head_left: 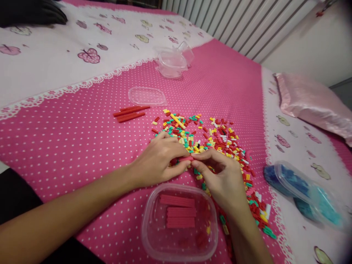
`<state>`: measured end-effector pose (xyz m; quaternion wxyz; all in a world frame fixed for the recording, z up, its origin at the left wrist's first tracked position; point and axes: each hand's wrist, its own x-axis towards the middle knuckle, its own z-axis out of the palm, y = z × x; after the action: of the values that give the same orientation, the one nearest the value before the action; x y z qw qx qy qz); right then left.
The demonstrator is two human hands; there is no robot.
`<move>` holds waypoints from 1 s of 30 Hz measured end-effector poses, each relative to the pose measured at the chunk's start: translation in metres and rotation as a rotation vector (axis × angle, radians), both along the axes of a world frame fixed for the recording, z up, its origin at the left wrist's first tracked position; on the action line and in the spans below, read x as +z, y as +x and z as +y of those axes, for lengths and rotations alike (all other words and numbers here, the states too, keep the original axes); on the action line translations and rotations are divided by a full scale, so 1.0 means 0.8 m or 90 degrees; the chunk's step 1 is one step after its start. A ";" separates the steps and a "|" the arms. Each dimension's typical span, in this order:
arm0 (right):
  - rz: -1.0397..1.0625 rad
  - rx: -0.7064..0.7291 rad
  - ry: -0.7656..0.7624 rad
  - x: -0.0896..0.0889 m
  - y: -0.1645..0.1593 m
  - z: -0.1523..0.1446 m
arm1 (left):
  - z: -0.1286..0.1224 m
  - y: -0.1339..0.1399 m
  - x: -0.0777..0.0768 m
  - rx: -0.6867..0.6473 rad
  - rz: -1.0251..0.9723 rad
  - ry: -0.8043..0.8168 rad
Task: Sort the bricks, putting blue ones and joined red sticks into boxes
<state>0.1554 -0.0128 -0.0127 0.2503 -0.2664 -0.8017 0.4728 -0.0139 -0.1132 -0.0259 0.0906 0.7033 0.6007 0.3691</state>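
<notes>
Between the two hands lies a short row of joined pinkish-red bricks (184,159). My left hand (162,156) is closed on the row, thumb below and fingers above. At the row's right end, my right hand (222,172) pinches with thumb and forefinger; what sits in that pinch is too small to make out. Under and beyond both hands spreads a pile of small bricks (189,137) in red, green, yellow and white. Just in front of the hands stands a clear plastic tub (148,234) holding several pinkish-red brick bars (180,212).
Several red bars (130,114) lie left of the pile, near a clear lid (147,96). Empty clear containers (172,62) sit farther back. On the right are tubs of blue pieces (294,179) and turquoise pieces (326,209), and a pink pillow (313,102). A dark object (33,14) rests at upper left.
</notes>
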 end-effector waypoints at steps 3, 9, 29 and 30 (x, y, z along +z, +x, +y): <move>0.016 0.027 0.026 0.003 0.004 0.008 | 0.002 0.000 0.001 0.035 -0.017 -0.010; 0.014 -0.029 -0.031 0.002 0.009 0.021 | 0.004 -0.004 -0.002 0.062 -0.001 0.011; 0.145 -0.052 -0.164 -0.001 -0.001 0.009 | 0.004 -0.004 0.000 0.050 0.007 -0.016; 0.149 -0.055 -0.173 -0.001 -0.002 0.008 | 0.003 -0.004 0.000 0.042 0.007 -0.016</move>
<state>0.1536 -0.0063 -0.0138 0.3238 -0.2747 -0.6838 0.5934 -0.0168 -0.1106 -0.0259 0.0839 0.6839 0.6288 0.3602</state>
